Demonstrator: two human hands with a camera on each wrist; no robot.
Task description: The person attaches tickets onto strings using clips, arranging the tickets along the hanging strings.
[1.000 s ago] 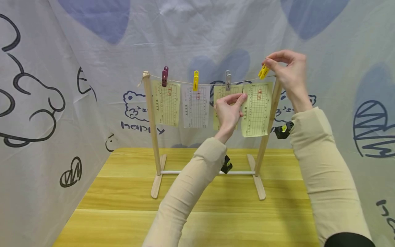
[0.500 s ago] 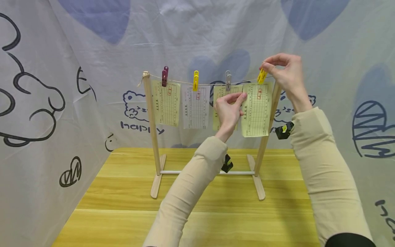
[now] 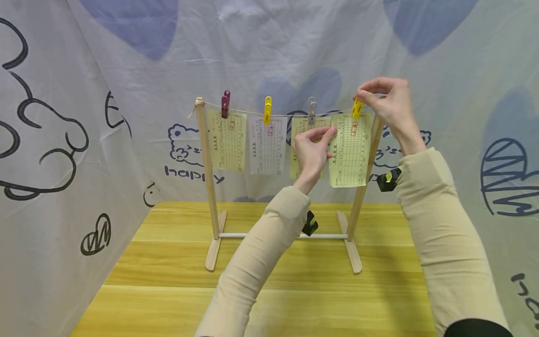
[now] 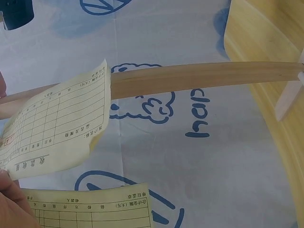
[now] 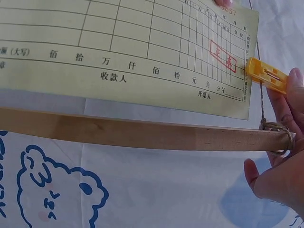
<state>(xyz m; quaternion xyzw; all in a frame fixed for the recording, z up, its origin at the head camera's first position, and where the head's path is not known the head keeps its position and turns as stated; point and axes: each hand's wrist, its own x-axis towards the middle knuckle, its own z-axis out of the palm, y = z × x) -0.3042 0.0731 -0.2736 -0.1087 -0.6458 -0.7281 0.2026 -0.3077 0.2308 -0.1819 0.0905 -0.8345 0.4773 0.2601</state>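
Observation:
In the head view my left hand (image 3: 311,152) pinches the left edge of a pale yellow receipt slip (image 3: 350,159) between thumb and fingers. The slip hangs upright at the right end of a string. My right hand (image 3: 393,102) holds a yellow clothespin (image 3: 357,108) at the slip's top edge. The right wrist view shows this clothespin (image 5: 266,74) on the string, its jaws overlapping the edge of the slip (image 5: 128,42) near a red stamp. Seen from the left wrist, the slip (image 4: 61,123) bends slightly, with left fingertips (image 4: 12,192) at its corner.
A wooden rack carries the string between its left post (image 3: 206,164) and right post (image 3: 360,201). Three more slips hang from a maroon clothespin (image 3: 225,105), a yellow one and a grey one (image 3: 311,110). The rack stands on a wooden table (image 3: 168,271) before a printed cloth.
My right hand has moved slightly left and down, bringing the yellow clothespin from above the slip onto its top edge. The left hand stays in place, pinching the slip.

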